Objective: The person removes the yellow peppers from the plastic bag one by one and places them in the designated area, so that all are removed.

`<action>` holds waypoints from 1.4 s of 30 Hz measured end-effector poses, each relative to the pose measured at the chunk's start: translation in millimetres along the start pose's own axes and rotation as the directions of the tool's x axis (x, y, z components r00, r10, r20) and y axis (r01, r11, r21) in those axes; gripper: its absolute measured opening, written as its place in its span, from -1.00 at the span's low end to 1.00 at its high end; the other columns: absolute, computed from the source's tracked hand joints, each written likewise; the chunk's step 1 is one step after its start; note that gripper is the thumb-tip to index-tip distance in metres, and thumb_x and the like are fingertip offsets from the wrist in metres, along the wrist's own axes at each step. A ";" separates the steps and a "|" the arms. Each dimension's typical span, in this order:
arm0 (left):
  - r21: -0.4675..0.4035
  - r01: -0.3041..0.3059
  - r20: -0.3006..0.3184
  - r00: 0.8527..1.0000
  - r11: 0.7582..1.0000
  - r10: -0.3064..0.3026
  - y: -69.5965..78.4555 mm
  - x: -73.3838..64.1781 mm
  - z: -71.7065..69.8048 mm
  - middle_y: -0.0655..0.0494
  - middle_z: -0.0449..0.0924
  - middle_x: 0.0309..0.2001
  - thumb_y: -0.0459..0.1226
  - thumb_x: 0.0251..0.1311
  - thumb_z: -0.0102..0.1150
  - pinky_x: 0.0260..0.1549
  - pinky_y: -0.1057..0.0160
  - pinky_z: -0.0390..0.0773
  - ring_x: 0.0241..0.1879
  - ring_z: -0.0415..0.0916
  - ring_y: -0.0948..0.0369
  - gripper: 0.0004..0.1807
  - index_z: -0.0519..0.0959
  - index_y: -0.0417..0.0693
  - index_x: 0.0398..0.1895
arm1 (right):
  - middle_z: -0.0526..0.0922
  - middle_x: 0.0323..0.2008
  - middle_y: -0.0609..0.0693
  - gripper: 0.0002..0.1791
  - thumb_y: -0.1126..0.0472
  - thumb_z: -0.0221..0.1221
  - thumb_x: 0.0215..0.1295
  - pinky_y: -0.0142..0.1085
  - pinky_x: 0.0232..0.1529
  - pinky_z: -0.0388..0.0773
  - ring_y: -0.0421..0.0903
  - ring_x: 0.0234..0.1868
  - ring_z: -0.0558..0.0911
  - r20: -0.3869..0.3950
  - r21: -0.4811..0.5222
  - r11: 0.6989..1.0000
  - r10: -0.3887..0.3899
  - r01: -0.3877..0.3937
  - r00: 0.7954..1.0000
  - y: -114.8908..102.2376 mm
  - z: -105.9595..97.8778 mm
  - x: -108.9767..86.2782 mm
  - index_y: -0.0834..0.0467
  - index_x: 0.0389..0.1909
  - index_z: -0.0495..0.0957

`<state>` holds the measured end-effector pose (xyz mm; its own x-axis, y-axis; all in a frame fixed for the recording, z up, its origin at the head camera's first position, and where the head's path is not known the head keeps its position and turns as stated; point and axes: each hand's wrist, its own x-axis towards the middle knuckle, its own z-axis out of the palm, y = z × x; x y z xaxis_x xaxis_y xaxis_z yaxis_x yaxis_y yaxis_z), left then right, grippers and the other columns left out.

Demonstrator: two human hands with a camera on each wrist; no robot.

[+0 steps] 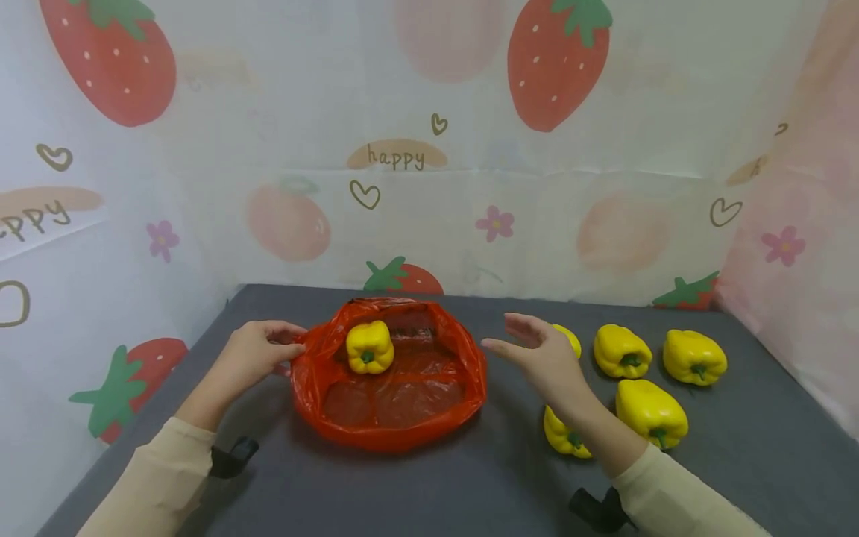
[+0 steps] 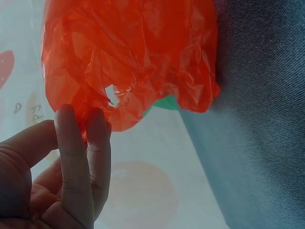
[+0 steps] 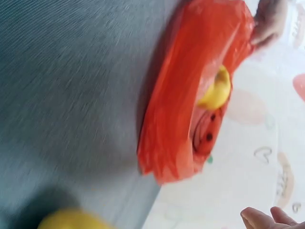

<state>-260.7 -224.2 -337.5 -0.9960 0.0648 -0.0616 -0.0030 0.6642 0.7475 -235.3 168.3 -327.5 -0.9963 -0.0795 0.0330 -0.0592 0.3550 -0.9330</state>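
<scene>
A red plastic bag point(image 1: 396, 440) stands on the dark tabletop with its mouth spread wide. Inside it, toward the back left, is one yellow bell pepper point(image 1: 370, 347). My left hand point(image 1: 258, 349) pinches the bag's left edge between thumb and fingers; the left wrist view shows the fingertips point(image 2: 66, 114) right at the crumpled red plastic. Off the bag's right side hovers my right hand point(image 1: 546, 358), empty, with thumb and fingers spread apart. In the right wrist view only a few of its fingertips point(image 3: 259, 217) show, low at the right.
Several more yellow bell peppers point(image 1: 651, 410) lie on the right of the dark tabletop point(image 1: 416, 492), two of them partly hidden by my right hand and forearm. A fabric backdrop point(image 1: 470, 164) printed with strawberries, hearts and flowers encloses the table at the back and both sides.
</scene>
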 end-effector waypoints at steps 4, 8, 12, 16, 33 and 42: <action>0.001 -0.002 0.002 1.000 1.000 0.002 -1.3 -0.2 0.0 -0.26 0.64 0.06 -0.17 0.34 0.21 -0.20 0.13 0.75 -0.34 0.65 0.23 -0.54 0.54 -0.25 0.21 | 0.41 0.40 0.14 -0.22 -0.09 0.36 0.21 0.06 0.30 0.48 0.12 0.43 0.40 0.014 0.013 1.000 -0.014 0.013 1.000 -2.5 22.8 9.1 0.11 0.39 0.35; 0.012 -0.002 0.005 1.000 1.000 0.002 -2.3 0.6 0.1 -0.26 0.64 0.05 -0.19 0.33 0.21 -0.22 0.13 0.75 -0.34 0.65 0.23 -0.55 0.54 -0.25 0.21 | 0.44 0.37 0.16 -0.24 -0.05 0.38 0.19 0.03 0.27 0.52 0.11 0.38 0.46 0.021 0.035 0.999 0.003 -0.004 1.000 -6.7 44.7 18.5 0.13 0.37 0.39; 0.032 -0.001 0.006 1.000 0.999 0.001 -2.6 2.3 0.1 -0.26 0.64 0.05 -0.19 0.33 0.21 -0.24 0.15 0.75 -0.36 0.64 0.24 -0.55 0.55 -0.24 0.20 | 0.51 0.32 0.13 -0.24 -0.07 0.40 0.16 0.00 0.22 0.57 0.07 0.27 0.53 0.041 0.045 0.998 0.044 -0.046 0.998 -11.5 66.4 30.3 0.12 0.35 0.42; 0.039 -0.014 0.008 1.000 0.999 0.013 -2.4 4.0 0.1 -0.27 0.64 0.04 -0.21 0.33 0.21 -0.25 0.16 0.75 -0.38 0.64 0.24 -0.56 0.55 -0.25 0.20 | 0.50 0.33 0.10 -0.25 -0.09 0.40 0.14 0.01 0.23 0.56 0.05 0.24 0.54 0.086 0.060 0.994 0.084 -0.090 0.993 -15.6 84.4 40.4 0.11 0.32 0.45; 0.056 -0.009 0.001 1.000 0.998 0.009 4.6 1.7 -5.9 -0.24 0.66 0.01 -0.22 0.33 0.20 -0.25 0.17 0.75 -0.36 0.64 0.24 -0.57 0.55 -0.25 0.20 | 0.47 0.31 0.16 -0.23 -0.12 0.41 0.11 0.01 0.27 0.51 0.21 0.21 0.56 0.130 0.078 0.963 0.247 -0.259 0.960 -22.0 126.8 76.6 0.19 0.28 0.46; 0.055 -0.006 0.011 1.000 0.998 0.006 9.3 4.4 -6.2 -0.23 0.66 0.02 -0.23 0.33 0.19 -0.26 0.17 0.75 -0.38 0.64 0.24 -0.58 0.55 -0.24 0.19 | 0.49 0.27 0.14 -0.26 -0.12 0.41 0.12 -0.06 0.23 0.56 0.15 0.17 0.57 0.130 0.078 0.955 0.274 -0.285 0.953 -15.8 140.3 83.4 0.24 0.21 0.48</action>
<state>-265.7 -222.4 -326.7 -0.9949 0.0769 -0.0648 0.0081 0.7040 0.7101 -308.6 25.4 -360.3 -0.9575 -0.0998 -0.2707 0.2325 0.2890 -0.9287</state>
